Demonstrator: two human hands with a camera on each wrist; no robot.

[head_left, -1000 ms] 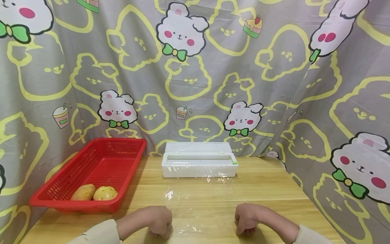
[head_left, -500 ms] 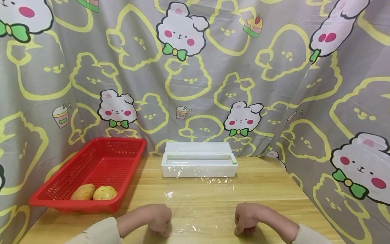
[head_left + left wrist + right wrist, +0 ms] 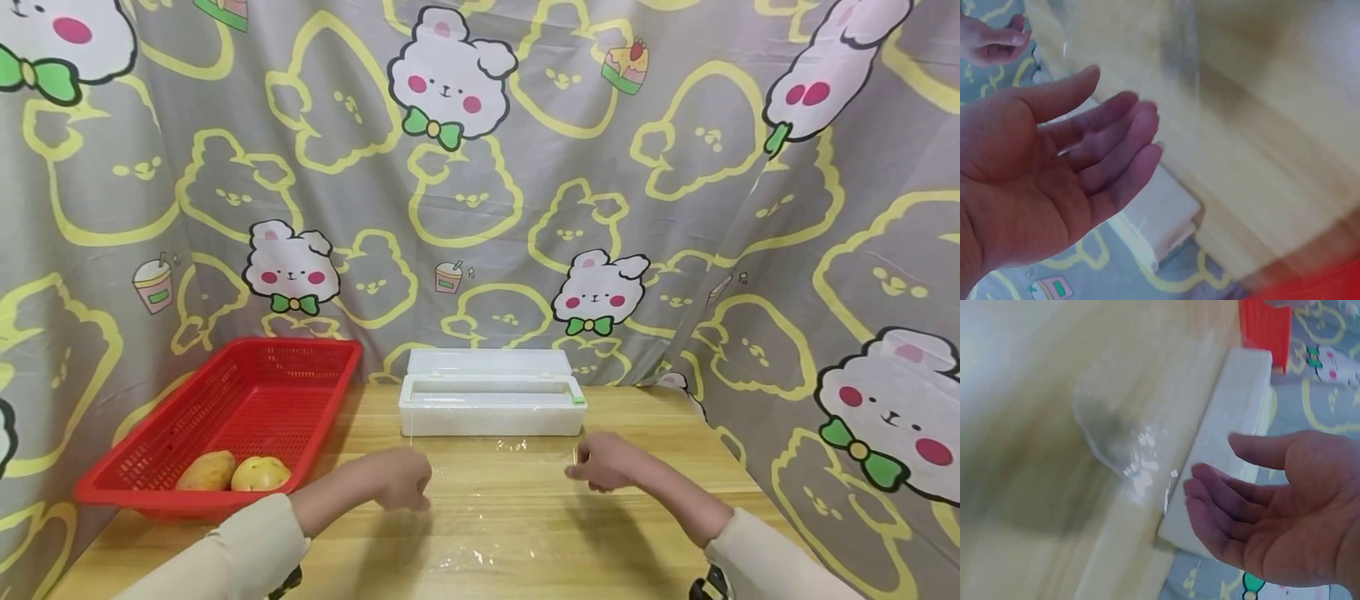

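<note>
Clear plastic wrap point(image 3: 478, 557) stretches over the wooden table from a white wrap dispenser box point(image 3: 491, 419), whose lid point(image 3: 487, 362) stands raised behind it. In the right wrist view, the wrap point(image 3: 1142, 465) shows glints and a curved edge. My left hand point(image 3: 405, 479) hovers over the wrap's left side; its left wrist view shows the fingers point(image 3: 1125, 140) loosely bent, the thumb apart and nothing held. Over the right side, near the box's front corner, is my right hand point(image 3: 606, 461). Its fingers point(image 3: 1216, 503) are also relaxed, with no thing between them and the thumb.
A red plastic basket point(image 3: 183, 500) stands at the left, with two potatoes point(image 3: 260, 473) in its near end. A small green piece point(image 3: 577, 400) sits at the box's right end. Patterned grey curtain point(image 3: 480, 225) hangs behind and along both sides.
Both hands have lifted from the table near the front and moved forward toward the box. Their fingers, bent down against the wrap's edges before, are now loose. Basket and box stay put.
</note>
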